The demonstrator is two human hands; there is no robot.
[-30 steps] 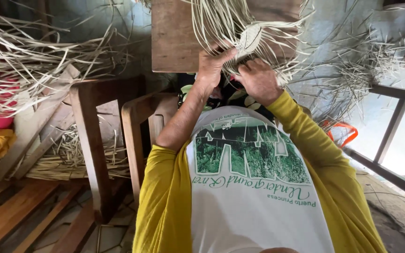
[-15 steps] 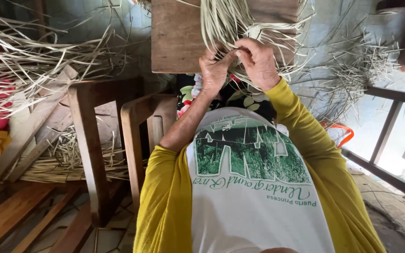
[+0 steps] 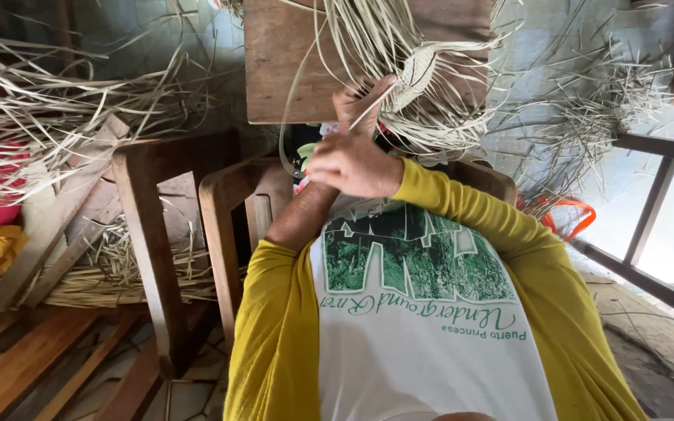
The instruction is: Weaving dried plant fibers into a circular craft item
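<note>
Right now my left hand (image 3: 359, 101) is up at the near edge of the wooden bench (image 3: 282, 62), fingers closed on the woven start of the straw piece (image 3: 419, 70), pinning it where the flat plaited part begins. From that plait, loose pale strands fan out over the bench top and spill past its near edge toward my lap. My right hand (image 3: 349, 160) sits lower and nearer my chest, crossed in front of my left forearm, curled nearly closed; one thin strand (image 3: 294, 86) loops up from beside it, over the bench's near left corner, to the bundle, so I seem to have it pinched, though my knuckles hide the fingertips. My yellow sleeve (image 3: 470, 210) runs back from that wrist. A wooden chair (image 3: 157, 234) stands just to my left, with a heap of loose straw (image 3: 56, 101) beyond it and more flat strips on the floor under it. More straw (image 3: 587, 117) lies scattered off the bench's right side.
</note>
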